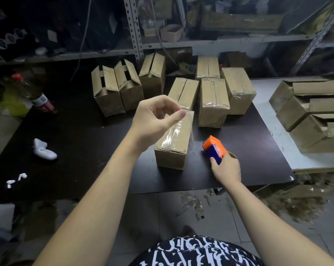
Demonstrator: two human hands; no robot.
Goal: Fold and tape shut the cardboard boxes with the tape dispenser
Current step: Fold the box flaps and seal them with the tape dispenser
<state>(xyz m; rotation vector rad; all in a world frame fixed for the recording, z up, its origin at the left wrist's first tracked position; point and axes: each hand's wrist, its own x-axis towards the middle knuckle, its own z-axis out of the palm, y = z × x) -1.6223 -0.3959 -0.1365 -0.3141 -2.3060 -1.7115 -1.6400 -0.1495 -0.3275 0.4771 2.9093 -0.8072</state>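
Stock as I read it, left to right across the dark tabletop (85, 135).

1. Far left edge: a red-capped bottle (34, 93), tilted. Nearer the front edge, a white sock (44, 149). Neither concerns the job.
2. Back, left of centre: two unsealed boxes (108, 93), flaps standing up. The insides are dark, so I cannot tell what they hold.
3. Centre: the left hand (152, 120), raised, thumb and forefinger pinching the end of a clear tape strip (188, 120) that hangs over the box below. I judge the tape flimsy and quick to cling to itself, best held by its very end and kept taut.
4. Front centre: the box in work (172, 150), flaps folded shut, tape already across its top. I judge it light, stiff card with walls that dent; take it by the long sides.
5. Back centre: closed boxes (214, 104), several taped.
6. Just right of the box in work: the tape dispenser (214, 148), orange and blue, resting on the tabletop, with the right hand (226, 169) wrapped round its rear.
7. Right, on a grey table (268, 116): open boxes (306, 108), flaps loose, contents not visible.
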